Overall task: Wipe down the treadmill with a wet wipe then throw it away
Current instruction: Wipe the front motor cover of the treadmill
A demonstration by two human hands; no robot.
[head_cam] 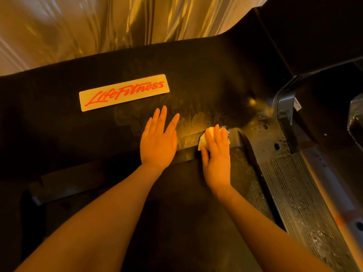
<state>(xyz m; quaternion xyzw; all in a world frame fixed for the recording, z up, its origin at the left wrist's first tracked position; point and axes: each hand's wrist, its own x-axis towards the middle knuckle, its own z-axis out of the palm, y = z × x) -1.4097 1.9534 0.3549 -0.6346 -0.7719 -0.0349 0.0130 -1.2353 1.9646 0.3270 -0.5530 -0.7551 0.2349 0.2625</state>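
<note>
Left of centre: a pale rectangular nameplate with red script lettering [124, 92], fixed to the black textured motor hood of the treadmill [59, 124], with a gold pleated curtain [88, 24] filling the upper left of the frame.

At centre: the left hand [158, 139], laid flat on the hood with fingers straight and spread, gripping nothing, probably only bracing.

Just right of it: the right hand [217, 154], fingers extended and pressing down on a small crumpled white wet wipe [205, 139], pinned against the hood's lower edge where the dark running belt [176, 213] begins. Only part of the wipe visible past the fingers.

Judged from its look: light, limp, damp, easily bunched or torn, no stiffness at all; best handled by flat finger pressure while wiping, then pinched or balled up by any loose fold for lifting. Likely to slide readily on the wet sheen beside it.

Lower right: a ribbed grey side rail [298, 193], beaded with droplets.

No bin or other container anywhere in view; no place for disposal visible.
</note>
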